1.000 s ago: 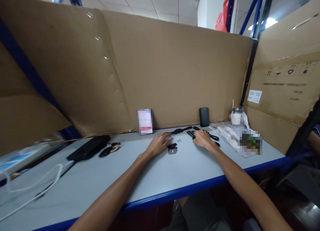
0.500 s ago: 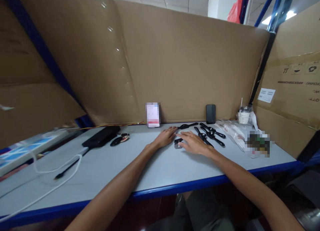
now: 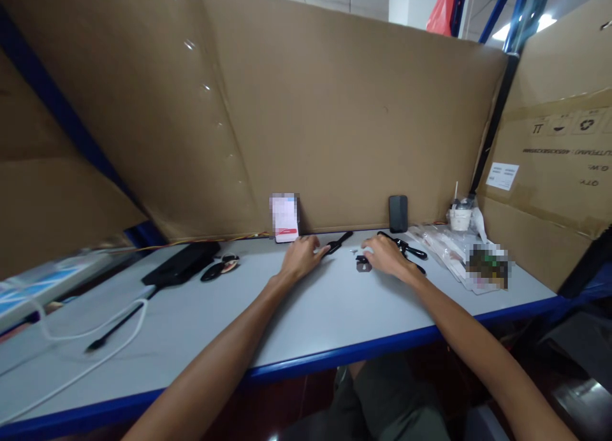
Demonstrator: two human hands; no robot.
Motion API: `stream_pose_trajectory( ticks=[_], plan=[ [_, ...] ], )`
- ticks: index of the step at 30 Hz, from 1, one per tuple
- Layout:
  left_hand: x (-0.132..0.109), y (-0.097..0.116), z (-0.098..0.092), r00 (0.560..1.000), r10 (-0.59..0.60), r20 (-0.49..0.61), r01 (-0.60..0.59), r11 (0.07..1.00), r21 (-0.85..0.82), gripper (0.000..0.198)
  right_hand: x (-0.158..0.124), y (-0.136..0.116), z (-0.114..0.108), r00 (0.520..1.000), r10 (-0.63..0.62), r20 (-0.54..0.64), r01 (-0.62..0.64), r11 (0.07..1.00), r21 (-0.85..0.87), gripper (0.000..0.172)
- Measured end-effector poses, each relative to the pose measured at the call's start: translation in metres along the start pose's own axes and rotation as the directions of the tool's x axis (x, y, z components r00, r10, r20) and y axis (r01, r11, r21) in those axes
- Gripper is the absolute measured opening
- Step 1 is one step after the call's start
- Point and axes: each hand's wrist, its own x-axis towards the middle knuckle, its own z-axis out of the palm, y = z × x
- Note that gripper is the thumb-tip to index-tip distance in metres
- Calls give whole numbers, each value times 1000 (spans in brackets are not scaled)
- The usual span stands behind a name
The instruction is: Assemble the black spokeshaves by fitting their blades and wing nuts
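My left hand point(image 3: 301, 257) is on the table, thumb and fingers closed on the near end of a black two-handled tool that looks like a spokeshave point(image 3: 339, 243). The tool's other handle points away to the right. To its right, my right hand point(image 3: 385, 256) rests low with fingers bent and apart, and I see nothing gripped in it. Beside its thumb lie a small black piece point(image 3: 361, 259) and a grey notched plate point(image 3: 364, 267). Tiny metal bits point(image 3: 354, 251) sit just behind them. More black spokeshaves point(image 3: 415, 252) are partly hidden behind that hand.
A lit phone point(image 3: 285, 219) and a dark upright block point(image 3: 398, 213) stand by the cardboard back wall point(image 3: 354, 122). Plastic bags point(image 3: 440, 253) and a wrapped cup point(image 3: 459, 219) are at right. A black case point(image 3: 182, 264), a white cable point(image 3: 138, 329) and a power strip lie left.
My left hand has taken the single spokeshave, which is now shifted left and slanted. The grey plate and black piece have slid right with my right hand. The view has shifted slightly.
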Motion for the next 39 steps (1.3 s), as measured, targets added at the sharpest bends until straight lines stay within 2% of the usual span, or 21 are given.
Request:
stream_pose_trajectory(
  ticks=[5,12,17,20,24,27,31,35,39],
  plan=[
    [-3,3,7,998,-3,65,0,998,55,34,8,14,-9,982,79,-170,-89,995,-48,29],
    [-1,0,8,993,17,120,-27,997,76,31,9,26,-5,968,141,-206,-159,984,-76,24],
    [-2,1,4,990,50,134,-58,997,55,31,11,54,-18,920,268,-287,-305,947,-95,23],
    [-3,7,2,986,81,144,-87,995,38,28,8,73,-25,892,344,-293,-387,917,-102,27],
    [-7,16,2,981,116,153,-121,992,27,30,6,82,-24,891,369,-266,-408,907,-109,30],
    [-9,20,4,978,132,164,-139,990,27,30,10,70,-15,929,295,-226,-324,940,-106,29],
    [-8,21,7,975,134,177,-140,990,18,29,15,34,5,982,121,-145,-135,987,-93,28],
    [-6,19,12,977,116,180,-119,993,4,30,10,-3,27,996,-9,-91,0,995,-96,26],
    [-6,18,14,979,103,178,-101,995,-21,32,4,-17,38,996,-64,-69,55,990,-126,32]
  ],
)
